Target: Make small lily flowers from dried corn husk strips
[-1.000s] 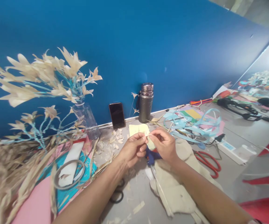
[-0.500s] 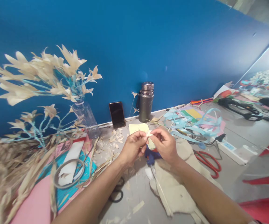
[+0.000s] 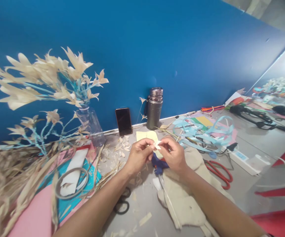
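Note:
Both hands meet over the middle of the table at a small pale flower-like piece (image 3: 157, 144) made of petals. My left hand (image 3: 139, 155) pinches its left side between thumb and fingertips. On the other side, my right hand (image 3: 174, 153) has thumb and fingers closed on the petals. The fingertips hide much of the piece. Just behind lies a yellow paper (image 3: 142, 135). A blue glue gun (image 3: 158, 166) rests below the hands, partly covered by my right hand, beside a beige cloth (image 3: 185, 194). Loose pale petals (image 3: 123, 144) are scattered left of the paper.
A phone (image 3: 124, 121) and a dark thermos (image 3: 154, 112) stand by the blue wall. Husk flowers (image 3: 68, 72) fill a clear bottle (image 3: 92, 126) at left. Black-handled scissors (image 3: 122, 206) lie near my left forearm; red-handled scissors (image 3: 218, 174), blue ribbon (image 3: 194, 131) and a power strip (image 3: 244, 161) lie right.
My fingers have shifted slightly on the pale piece, and more of its petals now shows between them. The view has moved a little; the things on the table stay in place.

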The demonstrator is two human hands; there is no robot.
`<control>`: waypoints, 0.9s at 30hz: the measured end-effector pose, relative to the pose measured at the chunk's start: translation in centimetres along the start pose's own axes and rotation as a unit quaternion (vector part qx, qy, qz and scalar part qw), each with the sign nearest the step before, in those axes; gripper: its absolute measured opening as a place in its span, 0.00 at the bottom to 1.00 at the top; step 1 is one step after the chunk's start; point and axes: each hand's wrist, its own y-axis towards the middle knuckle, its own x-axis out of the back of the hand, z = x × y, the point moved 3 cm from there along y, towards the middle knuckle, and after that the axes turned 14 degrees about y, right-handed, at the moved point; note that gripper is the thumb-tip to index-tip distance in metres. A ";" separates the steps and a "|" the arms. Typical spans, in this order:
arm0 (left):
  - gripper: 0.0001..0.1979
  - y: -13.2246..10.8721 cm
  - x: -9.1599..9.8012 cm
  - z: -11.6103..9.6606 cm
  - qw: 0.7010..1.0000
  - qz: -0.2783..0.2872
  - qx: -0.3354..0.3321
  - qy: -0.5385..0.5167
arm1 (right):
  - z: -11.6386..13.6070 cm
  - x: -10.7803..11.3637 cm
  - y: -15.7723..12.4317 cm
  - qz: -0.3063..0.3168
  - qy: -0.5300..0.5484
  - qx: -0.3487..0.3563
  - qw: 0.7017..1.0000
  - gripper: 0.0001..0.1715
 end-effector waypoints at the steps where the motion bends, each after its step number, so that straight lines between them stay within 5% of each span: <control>1: 0.13 0.0 0.0 -0.1 1.000 -0.006 -0.003 0.010 | -0.1 0.0 0.0 0.000 -0.004 0.004 1.000 0.04; 10: 0.09 -0.4 -0.1 -1.1 0.997 -0.025 -0.025 0.067 | 0.5 0.2 -0.1 0.009 -0.089 0.095 0.991 0.06; 19: 0.15 0.0 0.3 -0.4 0.999 0.007 0.016 0.033 | 0.2 0.2 -0.1 0.006 -0.028 0.058 0.998 0.05; 27: 0.07 -0.5 0.4 -0.9 0.988 -0.060 -0.085 0.113 | -0.3 0.4 0.1 0.029 0.009 0.018 0.999 0.05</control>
